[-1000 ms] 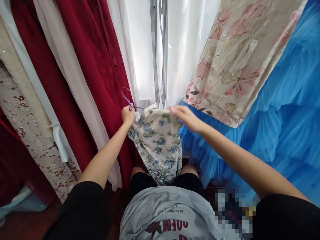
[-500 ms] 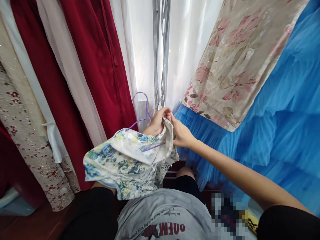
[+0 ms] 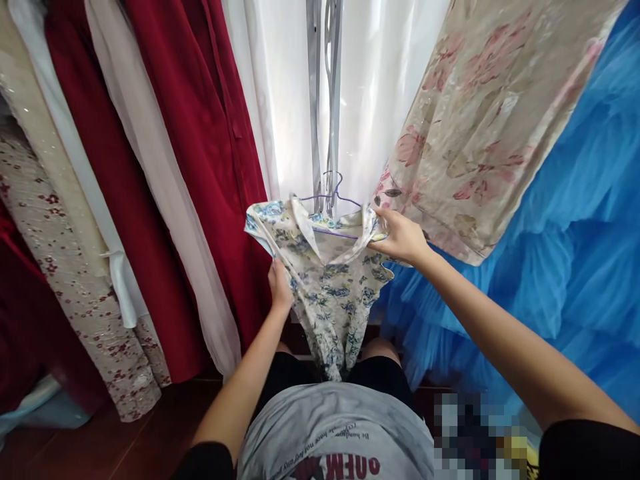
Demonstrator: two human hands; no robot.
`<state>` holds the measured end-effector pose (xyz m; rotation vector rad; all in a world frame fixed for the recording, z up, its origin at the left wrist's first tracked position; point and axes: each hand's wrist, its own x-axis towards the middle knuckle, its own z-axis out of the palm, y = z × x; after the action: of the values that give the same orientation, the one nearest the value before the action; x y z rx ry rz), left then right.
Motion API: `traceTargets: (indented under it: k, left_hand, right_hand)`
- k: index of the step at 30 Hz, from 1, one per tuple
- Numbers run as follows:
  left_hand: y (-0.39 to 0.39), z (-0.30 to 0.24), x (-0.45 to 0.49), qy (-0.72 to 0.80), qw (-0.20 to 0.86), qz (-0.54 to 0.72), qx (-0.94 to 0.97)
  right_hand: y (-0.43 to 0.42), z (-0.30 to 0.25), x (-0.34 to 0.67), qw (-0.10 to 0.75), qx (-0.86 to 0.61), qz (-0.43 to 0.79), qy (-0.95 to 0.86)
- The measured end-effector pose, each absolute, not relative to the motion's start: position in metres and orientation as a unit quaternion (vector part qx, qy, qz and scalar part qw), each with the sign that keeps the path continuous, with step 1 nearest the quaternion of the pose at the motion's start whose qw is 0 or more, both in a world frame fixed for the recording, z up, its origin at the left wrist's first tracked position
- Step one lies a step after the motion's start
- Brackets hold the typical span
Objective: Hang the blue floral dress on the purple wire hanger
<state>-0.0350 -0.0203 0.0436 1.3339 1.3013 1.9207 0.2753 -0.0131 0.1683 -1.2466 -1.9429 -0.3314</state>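
A white sleeveless top with blue and yellow flowers (image 3: pixel 330 287) hangs spread on a thin purple hanger (image 3: pixel 340 195), in front of my body. The hanger's hook sticks up above the neckline, and its bar shows through the neck opening. My right hand (image 3: pixel 400 237) is closed on the top's shoulder at the right, fingers partly behind the cloth. At the left side, below the armhole, my left hand (image 3: pixel 281 285) grips the edge of the top; most of its fingers are hidden. The lower part of the top narrows down between my knees.
Long dark red garments (image 3: pixel 200 133) and a pale pink one (image 3: pixel 165 187) hang at the left. White cloth (image 3: pixel 380 80) hangs behind grey straps (image 3: pixel 314 100). At the right hang a beige floral garment (image 3: pixel 475 133) and a blue ruffled tulle dress (image 3: pixel 565 220).
My left hand has come out of the neck opening and moved to the top's left side. The top now hangs upright, spread on the hanger, and my right hand has shifted to its shoulder.
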Motion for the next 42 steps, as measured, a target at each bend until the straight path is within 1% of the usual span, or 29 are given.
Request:
traceTargets:
  k: [1,2,3,5,8,10,11,13,15,16,18,19,21,23,26,28,30,31,32,33,36,37,38,40,42]
  left_hand:
    - [-0.027,0.025,-0.031,0.455,0.234,0.729,0.455]
    - [-0.032,0.007,-0.027,0.447,0.265,0.731,0.442]
    - [-0.037,-0.011,-0.022,0.447,0.299,0.726,0.429]
    - [-0.046,-0.042,-0.011,0.458,0.332,0.720,0.403]
    - [-0.060,-0.076,0.003,0.479,0.376,0.707,0.360]
    - [-0.071,-0.089,0.009,0.492,0.385,0.704,0.338]
    - [-0.077,-0.093,0.010,0.501,0.384,0.702,0.330]
    - [-0.088,-0.097,0.013,0.519,0.376,0.697,0.322]
    - [-0.098,-0.097,0.015,0.527,0.369,0.692,0.326]
    - [-0.101,-0.097,0.016,0.525,0.368,0.691,0.333]
    - [-0.106,-0.097,0.017,0.515,0.371,0.690,0.347]
    - [-0.108,-0.097,0.018,0.512,0.373,0.689,0.352]
    - [-0.112,-0.098,0.019,0.515,0.374,0.684,0.357]
    - [-0.116,-0.098,0.020,0.522,0.369,0.679,0.362]
    - [-0.124,-0.095,0.018,0.533,0.335,0.668,0.397]
    - [-0.126,-0.088,0.014,0.542,0.250,0.684,0.419]
    - [-0.124,-0.076,0.012,0.544,0.127,0.713,0.424]
    - [-0.120,-0.068,0.012,0.538,0.081,0.718,0.435]
    - [-0.115,-0.059,0.014,0.526,0.063,0.708,0.466]
    - [-0.108,-0.051,0.018,0.508,0.078,0.682,0.521]
    - [-0.089,-0.029,0.038,0.428,0.219,0.552,0.681]
    - [-0.083,-0.025,0.045,0.416,0.246,0.523,0.703]
    - [-0.079,-0.022,0.051,0.414,0.252,0.509,0.711]
    - [-0.074,-0.020,0.059,0.431,0.222,0.503,0.715]
    - [-0.075,-0.019,0.060,0.447,0.191,0.482,0.729]
  right_hand:
    - [-0.015,0.168,0.273,0.389,-0.481,-0.137,-0.774]
    - [-0.018,0.167,0.272,0.386,-0.470,-0.142,-0.781]
    - [-0.019,0.165,0.274,0.381,-0.458,-0.145,-0.790]
    - [-0.021,0.160,0.281,0.365,-0.436,-0.147,-0.810]
    - [-0.024,0.154,0.291,0.346,-0.409,-0.172,-0.827]
    - [-0.029,0.144,0.289,0.367,-0.380,-0.187,-0.828]
    - [-0.034,0.135,0.285,0.395,-0.367,-0.180,-0.823]
    - [-0.046,0.105,0.267,0.474,-0.361,-0.122,-0.794]
    - [-0.058,0.065,0.242,0.542,-0.396,-0.020,-0.741]
    - [-0.062,0.044,0.227,0.541,-0.421,0.051,-0.726]
    - [-0.067,0.008,0.200,0.464,-0.461,0.213,-0.726]
    - [-0.067,-0.005,0.188,0.434,-0.457,0.267,-0.729]
    - [-0.066,-0.018,0.171,0.396,-0.429,0.326,-0.743]
    - [-0.064,-0.016,0.164,0.393,-0.399,0.338,-0.757]
    - [-0.061,-0.002,0.172,0.399,-0.389,0.350,-0.753]
    - [-0.061,0.007,0.184,0.396,-0.394,0.360,-0.747]
    - [-0.064,0.013,0.196,0.384,-0.399,0.367,-0.747]
    - [-0.066,0.015,0.201,0.372,-0.402,0.364,-0.753]
    - [-0.068,0.018,0.205,0.357,-0.405,0.353,-0.764]
    - [-0.071,0.021,0.208,0.339,-0.411,0.331,-0.779]
    - [-0.076,0.032,0.215,0.272,-0.431,0.208,-0.834]
    - [-0.076,0.037,0.216,0.247,-0.434,0.160,-0.851]
    - [-0.075,0.043,0.218,0.221,-0.434,0.112,-0.866]
    - [-0.069,0.057,0.223,0.169,-0.437,0.024,-0.883]
    - [-0.055,0.078,0.226,0.145,-0.452,-0.052,-0.878]
